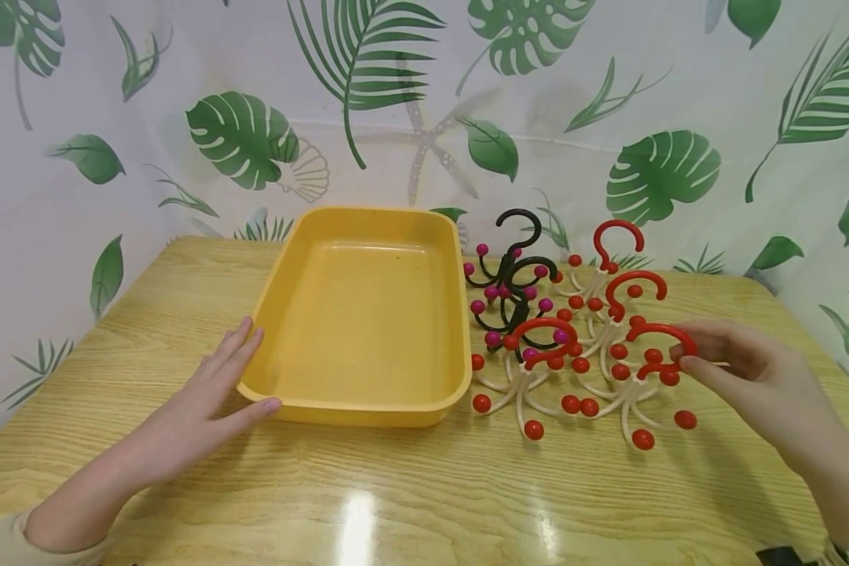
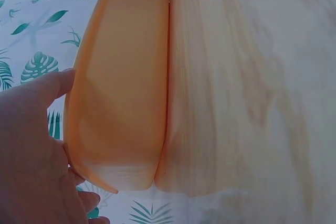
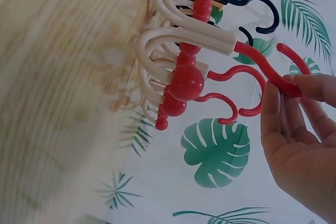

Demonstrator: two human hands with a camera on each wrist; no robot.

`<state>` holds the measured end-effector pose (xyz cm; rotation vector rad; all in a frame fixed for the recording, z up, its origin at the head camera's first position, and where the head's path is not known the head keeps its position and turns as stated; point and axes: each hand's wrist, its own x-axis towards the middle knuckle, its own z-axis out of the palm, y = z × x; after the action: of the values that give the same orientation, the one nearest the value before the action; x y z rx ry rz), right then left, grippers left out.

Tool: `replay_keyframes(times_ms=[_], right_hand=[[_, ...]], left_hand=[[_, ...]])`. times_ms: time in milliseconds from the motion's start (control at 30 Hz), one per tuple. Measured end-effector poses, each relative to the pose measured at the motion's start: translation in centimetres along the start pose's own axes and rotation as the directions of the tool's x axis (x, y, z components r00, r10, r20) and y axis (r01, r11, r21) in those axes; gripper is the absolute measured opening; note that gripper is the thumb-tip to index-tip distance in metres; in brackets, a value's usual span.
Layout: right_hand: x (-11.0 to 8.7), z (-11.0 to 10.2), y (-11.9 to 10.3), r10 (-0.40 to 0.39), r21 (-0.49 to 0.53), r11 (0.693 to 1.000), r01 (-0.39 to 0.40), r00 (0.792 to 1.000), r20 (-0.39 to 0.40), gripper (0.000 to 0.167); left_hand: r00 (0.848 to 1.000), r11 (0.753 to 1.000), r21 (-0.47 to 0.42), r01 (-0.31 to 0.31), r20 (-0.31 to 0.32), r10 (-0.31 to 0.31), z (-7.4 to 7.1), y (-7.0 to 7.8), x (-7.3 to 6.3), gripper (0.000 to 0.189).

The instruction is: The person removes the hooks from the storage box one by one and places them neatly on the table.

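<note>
A yellow plastic tray [image 1: 368,415] stands on the table. My left hand [image 1: 198,409] rests at its near left corner, fingers straight along the left rim and thumb by the front edge; the left wrist view shows the thumb touching the rim. My right hand [image 1: 757,377] pinches the red hook of a cream multi-arm hanger [image 1: 635,387] with red ball tips. The right wrist view shows thumb and fingers on that red hook [image 3: 273,74], its arms hanging below. Another such hanger [image 1: 523,381] stands beside it, close to the tray's right side.
Behind are more red-hooked hangers [image 1: 615,310] and two black hangers [image 1: 518,314] with magenta balls, crowded together right of the tray. A leaf-printed cloth [image 1: 552,102] covers the wall at the table's back edge. Wood-grain tabletop [image 1: 290,495] extends in front.
</note>
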<state>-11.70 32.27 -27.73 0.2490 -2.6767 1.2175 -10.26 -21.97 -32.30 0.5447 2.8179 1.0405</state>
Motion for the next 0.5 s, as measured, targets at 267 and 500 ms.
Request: replay_keyframes(times_ms=[267,500], right_hand=[[0.3,-0.1,-0.1,0.038,-0.075,0.997,-0.035,0.999,0.028,0.035],[1.0,-1.4,0.7,0.001,-0.009,1.000,-0.001,1.000,0.025,0.030]], left_hand=[[1.000,1.000,0.003,0.002,0.004,-0.002,0.0,0.1,0.0,0.083],[1.000,0.999,0.032,0.003,0.001,-0.003,-0.1,0.1,0.0,0.083]])
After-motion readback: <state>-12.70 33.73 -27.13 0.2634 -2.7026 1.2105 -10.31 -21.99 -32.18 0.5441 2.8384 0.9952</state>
